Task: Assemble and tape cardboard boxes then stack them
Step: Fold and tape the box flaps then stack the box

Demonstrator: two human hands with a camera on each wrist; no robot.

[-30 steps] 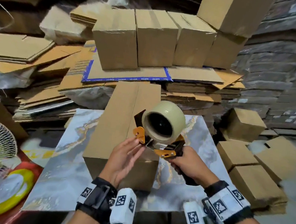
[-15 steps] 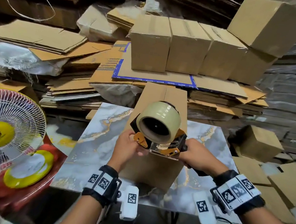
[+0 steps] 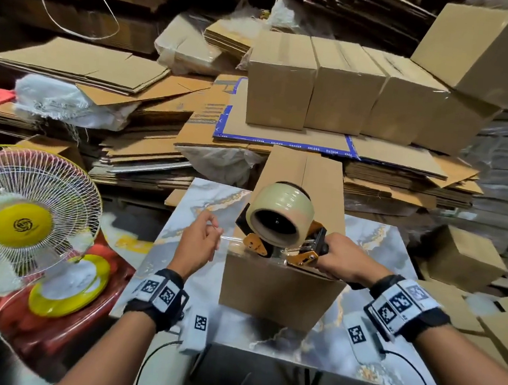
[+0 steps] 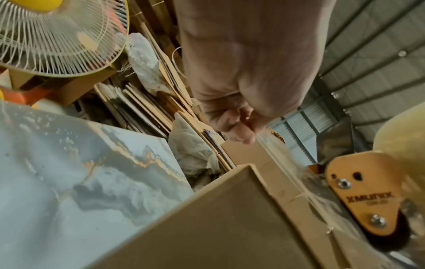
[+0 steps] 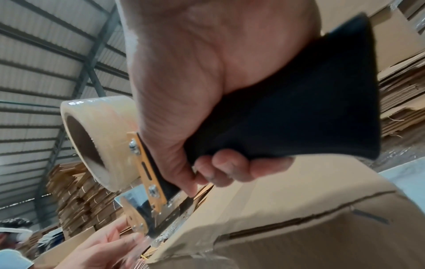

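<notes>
My right hand is wrapped tight round the black handle of the tape gun, all fingers curled under it. The gun's front end sits on the near top edge of the box, which lies on the counter just ahead of my wrists. Out to the left of the gun, my left hand pinches the free end of the clear tape between thumb and fingertips; a short strip runs taut from that pinch back to the gun's roller.

I take this as the start of the taping step: the flaps look closed, with the centre seam running away from me along the top, and no tape seems laid along it yet. Next I would need to bring the loose end down over the near edge, onto the front face below my fingers, press it flat so it sticks, then draw the gun away from me along the seam, keeping it centred.

Taped boxes are stacked beyond the counter, well ahead of both hands.
</notes>
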